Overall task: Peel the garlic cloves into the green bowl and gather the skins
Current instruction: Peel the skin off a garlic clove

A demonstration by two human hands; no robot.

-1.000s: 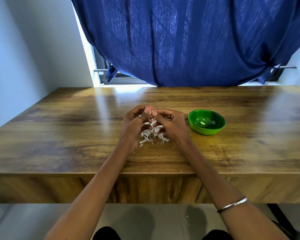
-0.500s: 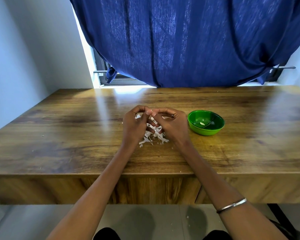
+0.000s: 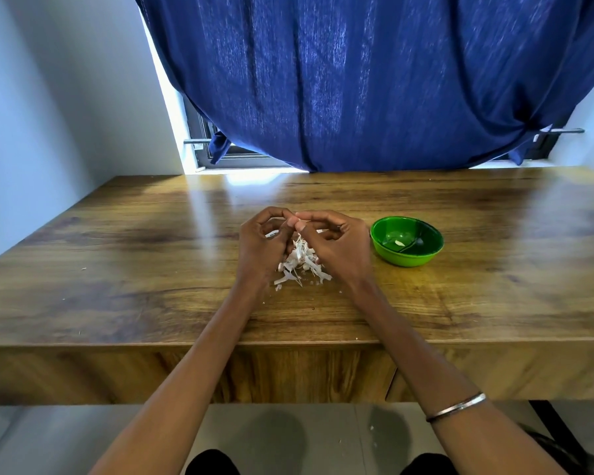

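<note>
Hands (image 3: 302,241) unchanged vs 0.5 s ago, pinching skins (image 3: 300,262).

Green bowl (image 3: 407,242) upright on tabletop (image 3: 117,269), one pale peeled clove (image 3: 399,242) inside; white skins (image 3: 300,265) piled loosely well left of it. Unpeeled cloves not discernible.

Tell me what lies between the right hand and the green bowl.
Head view: only bare wooden table between the right hand and the green bowl.
</note>
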